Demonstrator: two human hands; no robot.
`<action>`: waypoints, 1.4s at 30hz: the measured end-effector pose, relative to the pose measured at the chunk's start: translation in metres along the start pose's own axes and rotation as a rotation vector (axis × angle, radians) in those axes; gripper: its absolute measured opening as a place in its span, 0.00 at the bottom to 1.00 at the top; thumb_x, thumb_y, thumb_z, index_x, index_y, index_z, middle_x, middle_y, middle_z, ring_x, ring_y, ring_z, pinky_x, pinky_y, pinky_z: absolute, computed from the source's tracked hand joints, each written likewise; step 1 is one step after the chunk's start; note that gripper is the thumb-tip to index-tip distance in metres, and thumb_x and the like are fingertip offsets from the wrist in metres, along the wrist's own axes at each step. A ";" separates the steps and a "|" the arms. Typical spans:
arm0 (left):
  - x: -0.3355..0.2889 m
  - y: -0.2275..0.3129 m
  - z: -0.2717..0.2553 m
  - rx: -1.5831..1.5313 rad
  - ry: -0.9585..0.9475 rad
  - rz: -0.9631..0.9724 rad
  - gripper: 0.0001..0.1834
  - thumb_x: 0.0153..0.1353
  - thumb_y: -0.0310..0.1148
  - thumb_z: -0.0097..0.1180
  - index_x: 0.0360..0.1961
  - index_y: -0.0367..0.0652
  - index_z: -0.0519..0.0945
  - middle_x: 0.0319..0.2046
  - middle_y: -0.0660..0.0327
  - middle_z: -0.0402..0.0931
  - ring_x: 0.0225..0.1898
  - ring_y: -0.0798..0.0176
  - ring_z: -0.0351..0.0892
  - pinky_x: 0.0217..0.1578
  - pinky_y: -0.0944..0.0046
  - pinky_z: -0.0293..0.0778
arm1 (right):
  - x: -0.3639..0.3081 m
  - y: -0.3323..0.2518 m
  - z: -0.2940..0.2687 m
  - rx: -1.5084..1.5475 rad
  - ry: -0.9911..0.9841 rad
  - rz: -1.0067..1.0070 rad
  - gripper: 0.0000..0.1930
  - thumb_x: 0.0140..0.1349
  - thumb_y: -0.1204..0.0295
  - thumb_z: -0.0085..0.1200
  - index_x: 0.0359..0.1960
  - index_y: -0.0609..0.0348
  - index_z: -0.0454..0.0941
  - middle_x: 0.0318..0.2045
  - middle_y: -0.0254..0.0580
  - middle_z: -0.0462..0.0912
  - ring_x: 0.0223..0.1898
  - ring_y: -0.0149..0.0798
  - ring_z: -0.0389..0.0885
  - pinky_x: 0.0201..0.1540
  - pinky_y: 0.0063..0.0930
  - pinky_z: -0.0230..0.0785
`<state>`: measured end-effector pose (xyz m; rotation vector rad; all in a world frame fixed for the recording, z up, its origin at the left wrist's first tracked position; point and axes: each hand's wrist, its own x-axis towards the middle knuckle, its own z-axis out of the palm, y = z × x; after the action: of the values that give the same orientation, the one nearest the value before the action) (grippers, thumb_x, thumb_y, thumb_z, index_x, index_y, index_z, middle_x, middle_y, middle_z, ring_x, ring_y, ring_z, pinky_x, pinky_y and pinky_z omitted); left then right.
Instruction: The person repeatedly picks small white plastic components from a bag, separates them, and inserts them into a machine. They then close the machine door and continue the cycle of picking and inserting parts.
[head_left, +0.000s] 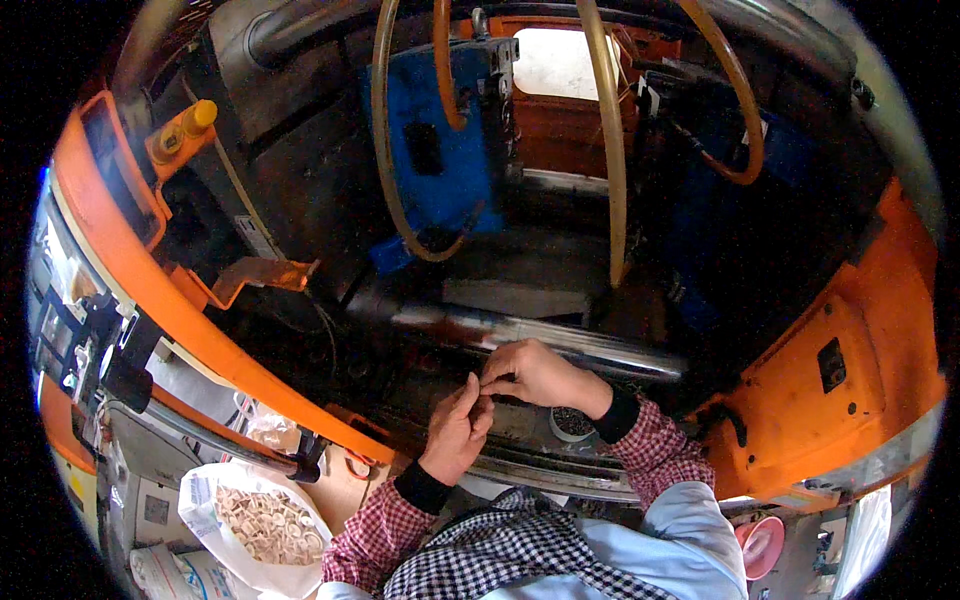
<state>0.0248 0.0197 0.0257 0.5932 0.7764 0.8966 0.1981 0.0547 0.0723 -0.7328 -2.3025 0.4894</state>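
Note:
My left hand (456, 430) and my right hand (540, 376) meet fingertip to fingertip in front of a shiny steel bar (560, 335). Both are closed in a pinch. Whatever lies between the fingers is too small or too hidden to name. Just below my right wrist stands a small round tub (571, 424) of dark little pieces, partly covered by the sleeve. Checked red sleeves with black cuffs cover both forearms.
Orange machine panels (820, 390) flank me. Ahead are a blue block (440, 150) and hanging hoses (603, 130). At lower left, a white bag (205, 495) holds many pale ring-like pieces near orange-handled scissors (358, 466). A pink basin (762, 548) is at lower right.

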 end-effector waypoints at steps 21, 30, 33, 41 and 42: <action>-0.026 0.006 0.006 0.119 0.212 0.047 0.15 0.64 0.40 0.49 0.38 0.37 0.76 0.23 0.67 0.68 0.20 0.76 0.61 0.19 0.75 0.53 | 0.164 0.200 -0.128 -0.358 1.312 0.366 0.09 0.56 0.72 0.55 0.33 0.66 0.80 0.32 0.53 0.81 0.35 0.48 0.81 0.41 0.34 0.70; -0.024 -0.003 -0.012 0.083 0.217 0.097 0.14 0.64 0.38 0.50 0.39 0.36 0.76 0.22 0.66 0.69 0.21 0.75 0.62 0.19 0.75 0.54 | 0.196 0.233 -0.148 -0.430 1.231 0.389 0.08 0.55 0.71 0.56 0.33 0.62 0.82 0.30 0.52 0.81 0.34 0.51 0.80 0.38 0.37 0.70; -0.023 -0.002 -0.013 0.085 0.217 0.089 0.15 0.64 0.38 0.50 0.40 0.35 0.75 0.22 0.66 0.68 0.21 0.75 0.62 0.19 0.75 0.54 | 0.201 0.232 -0.149 -0.389 1.203 0.422 0.07 0.54 0.71 0.57 0.30 0.61 0.82 0.32 0.52 0.81 0.32 0.50 0.80 0.37 0.37 0.71; -0.025 -0.001 -0.004 -0.012 0.298 0.067 0.14 0.65 0.36 0.48 0.42 0.35 0.74 0.27 0.64 0.72 0.26 0.72 0.67 0.26 0.74 0.62 | 0.199 0.252 -0.140 -0.506 1.118 0.386 0.22 0.46 0.80 0.47 0.47 0.63 0.75 0.43 0.51 0.77 0.55 0.55 0.62 0.55 0.40 0.59; -0.026 -0.001 -0.002 -0.045 0.321 0.053 0.14 0.65 0.35 0.48 0.42 0.35 0.74 0.28 0.63 0.72 0.28 0.72 0.68 0.28 0.74 0.64 | 0.193 0.257 -0.141 -0.458 1.095 0.366 0.23 0.45 0.80 0.45 0.48 0.64 0.73 0.44 0.51 0.76 0.56 0.56 0.59 0.56 0.41 0.57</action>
<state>0.0135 -0.0023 0.0326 0.4360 1.0299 1.0708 0.2704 0.3928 0.1326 -1.2519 -1.2336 -0.2834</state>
